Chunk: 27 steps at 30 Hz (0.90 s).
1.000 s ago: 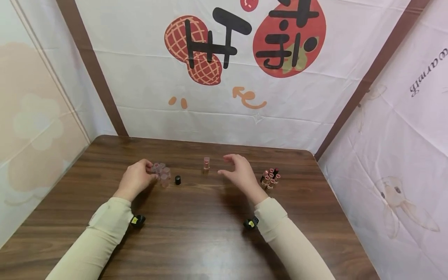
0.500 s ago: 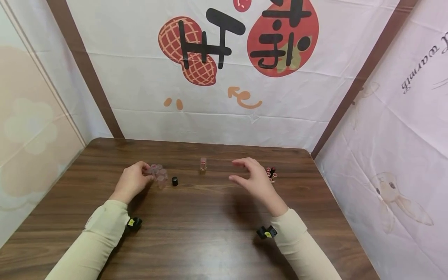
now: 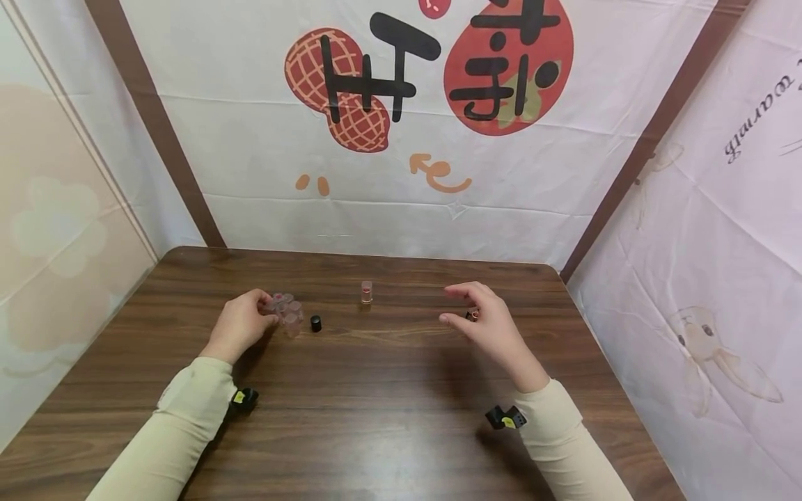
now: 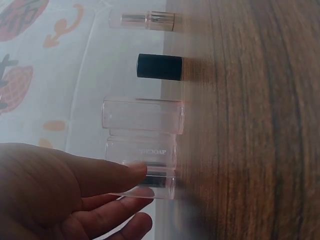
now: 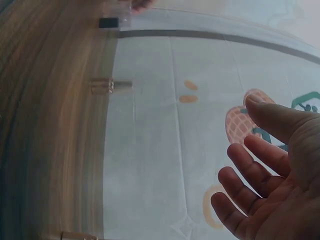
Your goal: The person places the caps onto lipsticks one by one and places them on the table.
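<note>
My left hand (image 3: 241, 321) pinches a clear lipstick cap (image 4: 162, 187) between thumb and fingers, at the near edge of a cluster of clear caps (image 4: 142, 115) standing on the table. Beside the cluster stands a black cap (image 3: 316, 323). Farther along, a lipstick (image 3: 366, 293) with a clear cover stands upright by itself. My right hand (image 3: 491, 321) hovers at the right side of the table, thumb and fingers apart in a loose C, holding nothing. It largely hides a group of uncapped lipsticks (image 3: 473, 316) in the head view.
The brown wooden table (image 3: 376, 390) meets a white printed cloth wall (image 3: 388, 216) at its back edge. More cloth hangs on the left and right sides. A small black camera (image 3: 244, 399) is worn on the left wrist, another camera (image 3: 506, 417) on the right.
My right hand has moved rightward, away from the lone lipstick and in front of the lipstick group, fingers still apart. My left hand has stayed at the clear caps.
</note>
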Motion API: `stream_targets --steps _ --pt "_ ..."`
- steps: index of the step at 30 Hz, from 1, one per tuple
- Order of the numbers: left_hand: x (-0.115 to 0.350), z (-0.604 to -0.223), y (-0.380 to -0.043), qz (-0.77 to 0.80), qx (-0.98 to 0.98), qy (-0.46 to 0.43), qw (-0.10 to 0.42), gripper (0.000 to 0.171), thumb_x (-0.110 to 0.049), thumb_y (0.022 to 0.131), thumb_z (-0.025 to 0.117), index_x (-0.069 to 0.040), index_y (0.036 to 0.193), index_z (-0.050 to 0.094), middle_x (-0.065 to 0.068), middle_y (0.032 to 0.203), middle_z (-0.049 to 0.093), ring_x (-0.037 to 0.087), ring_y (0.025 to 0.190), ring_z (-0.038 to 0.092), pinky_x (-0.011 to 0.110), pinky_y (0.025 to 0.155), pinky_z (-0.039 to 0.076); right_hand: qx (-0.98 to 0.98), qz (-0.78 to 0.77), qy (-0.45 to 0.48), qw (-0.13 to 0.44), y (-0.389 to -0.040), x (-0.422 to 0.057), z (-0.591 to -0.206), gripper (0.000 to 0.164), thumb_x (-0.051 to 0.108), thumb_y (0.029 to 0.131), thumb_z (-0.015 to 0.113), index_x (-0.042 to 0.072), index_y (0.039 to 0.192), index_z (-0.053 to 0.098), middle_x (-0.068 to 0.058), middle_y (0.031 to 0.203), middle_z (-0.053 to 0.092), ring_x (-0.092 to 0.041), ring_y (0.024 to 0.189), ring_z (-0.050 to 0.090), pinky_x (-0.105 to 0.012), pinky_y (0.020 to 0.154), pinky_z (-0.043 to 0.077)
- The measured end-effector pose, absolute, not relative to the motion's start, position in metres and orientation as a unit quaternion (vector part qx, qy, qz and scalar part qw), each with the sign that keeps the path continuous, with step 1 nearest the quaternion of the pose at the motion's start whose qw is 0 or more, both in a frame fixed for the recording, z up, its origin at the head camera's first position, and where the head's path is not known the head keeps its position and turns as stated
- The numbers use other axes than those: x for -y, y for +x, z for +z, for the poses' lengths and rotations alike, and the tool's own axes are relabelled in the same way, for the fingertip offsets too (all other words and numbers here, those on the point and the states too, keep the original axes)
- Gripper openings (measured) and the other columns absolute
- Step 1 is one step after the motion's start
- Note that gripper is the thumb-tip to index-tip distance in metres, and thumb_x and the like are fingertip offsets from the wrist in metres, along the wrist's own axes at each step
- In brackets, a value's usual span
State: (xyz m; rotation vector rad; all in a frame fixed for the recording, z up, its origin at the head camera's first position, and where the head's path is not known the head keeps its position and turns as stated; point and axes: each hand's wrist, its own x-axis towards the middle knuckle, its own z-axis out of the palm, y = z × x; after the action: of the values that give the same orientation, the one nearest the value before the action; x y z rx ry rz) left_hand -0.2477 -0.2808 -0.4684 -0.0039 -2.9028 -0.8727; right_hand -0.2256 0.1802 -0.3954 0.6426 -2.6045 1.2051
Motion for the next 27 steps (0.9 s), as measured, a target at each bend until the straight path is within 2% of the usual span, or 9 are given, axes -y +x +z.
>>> stream_targets --steps 3,5,11,15,18,21,27 --pt "0.278 -0.466 -0.249 -0.291 0.955 -0.005 0.054 0.031 -0.016 0.093 0.074 0.001 0.117 0.063 0.025 0.110 0.070 0.041 0.099 0.066 0.056 0.083 0.051 0.877 0.430 0.197 0.087 -0.226 -0.190 -0.392 0.044 0.027 0.086 0.085 0.021 0.127 0.067 0.000 0.124 0.064 -0.022 0.087 0.059 -0.031 0.068 0.052" --pt "0.276 -0.464 -0.249 -0.296 0.954 -0.008 0.054 0.030 -0.016 0.093 0.074 0.000 0.116 0.064 0.024 0.110 0.070 0.040 0.099 0.066 0.055 0.083 0.051 0.877 0.434 0.189 0.085 -0.227 -0.197 -0.389 0.044 0.028 0.087 0.084 0.022 0.127 0.067 -0.002 0.125 0.064 -0.025 0.082 0.058 -0.029 0.067 0.051" --pt "0.275 -0.453 -0.245 -0.301 0.952 -0.003 0.059 0.025 -0.017 0.093 0.073 -0.003 0.112 0.065 0.021 0.108 0.070 0.038 0.098 0.066 0.053 0.080 0.051 0.888 0.399 0.203 0.108 -0.234 -0.223 -0.384 0.046 0.027 0.086 0.085 0.016 0.128 0.068 -0.005 0.126 0.067 -0.026 0.099 0.066 -0.041 0.085 0.054" --pt "0.278 -0.443 -0.241 -0.298 0.952 0.006 0.072 0.022 -0.019 0.095 0.072 -0.005 0.110 0.065 0.018 0.107 0.070 0.037 0.097 0.066 0.051 0.077 0.051 0.890 0.384 0.204 0.133 -0.246 -0.251 -0.386 0.045 0.020 0.086 0.085 0.010 0.127 0.068 -0.008 0.124 0.068 -0.028 0.109 0.064 -0.047 0.092 0.051" --pt "0.281 -0.437 -0.238 -0.296 0.951 0.008 0.089 0.023 -0.020 0.095 0.072 -0.006 0.112 0.065 0.018 0.106 0.070 0.036 0.095 0.065 0.051 0.076 0.051 0.893 0.390 0.183 0.130 -0.254 -0.269 -0.389 0.043 0.021 0.090 0.082 0.008 0.128 0.067 -0.011 0.125 0.068 -0.028 0.111 0.062 -0.049 0.095 0.050" --pt "0.284 -0.433 -0.235 -0.293 0.950 0.009 0.106 0.026 -0.022 0.095 0.072 -0.005 0.113 0.065 0.018 0.105 0.070 0.036 0.094 0.066 0.051 0.075 0.050 0.897 0.400 0.157 0.107 -0.261 -0.283 -0.395 0.042 0.026 0.092 0.079 0.008 0.128 0.067 -0.013 0.124 0.068 -0.026 0.108 0.063 -0.045 0.092 0.053" --pt "0.282 -0.424 -0.229 -0.299 0.945 0.018 0.135 0.030 -0.025 0.094 0.074 -0.005 0.114 0.064 0.020 0.108 0.071 0.039 0.099 0.067 0.053 0.079 0.050 0.897 0.420 0.132 0.035 -0.276 -0.300 -0.414 0.044 0.028 0.091 0.081 0.008 0.128 0.068 -0.017 0.124 0.069 -0.027 0.104 0.066 -0.026 0.082 0.054"
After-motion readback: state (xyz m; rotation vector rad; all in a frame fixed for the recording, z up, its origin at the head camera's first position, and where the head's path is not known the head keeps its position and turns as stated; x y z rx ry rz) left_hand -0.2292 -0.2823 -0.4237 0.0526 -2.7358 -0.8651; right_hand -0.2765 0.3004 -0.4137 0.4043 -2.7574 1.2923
